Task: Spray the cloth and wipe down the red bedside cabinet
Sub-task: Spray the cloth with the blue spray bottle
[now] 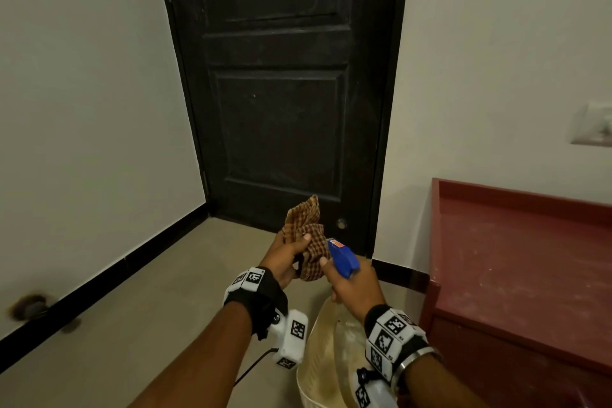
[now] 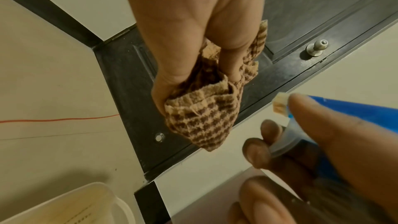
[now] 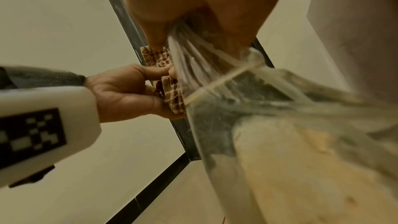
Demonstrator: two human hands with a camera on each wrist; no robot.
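Left fingers (image 2: 170,81) bunch the cloth (image 1: 306,237), right fingers (image 2: 256,151) grip the spray bottle (image 1: 344,258), beside red cabinet (image 1: 516,258).

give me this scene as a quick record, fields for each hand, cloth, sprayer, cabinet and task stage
left hand: grips bunched checked cloth
right hand: holds spray bottle, fingers on trigger
sprayer: blue head, nozzle aimed at cloth, close to it
cabinet: red, at right, not touched
background: black door
stage: spraying cloth, wiping not begun
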